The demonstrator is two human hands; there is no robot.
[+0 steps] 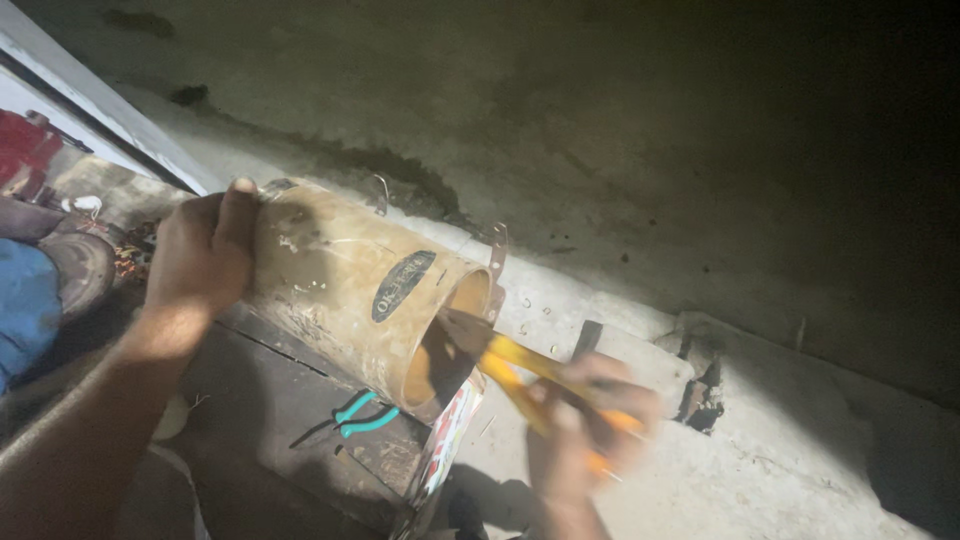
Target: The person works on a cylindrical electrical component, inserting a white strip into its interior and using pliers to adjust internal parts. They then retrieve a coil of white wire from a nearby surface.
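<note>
Left hand (200,255) clamped over the far end of a wide tan pipe (350,290), thumb on top, fingers wrapped out of sight. Right hand (585,425), blurred, closed around the yellow handles of snips (500,360), blades biting the pipe's open rim just beyond the knuckles. Likely trouble: pipe rolling under a one-handed grip, blades skidding off the rim. Teal-handled pliers (360,418) loose on the dark board (260,400) beneath the pipe.

Left hand (205,250) curls in a firm grip, forearm extended — right hand (585,425) clenched too, blurred.
</note>
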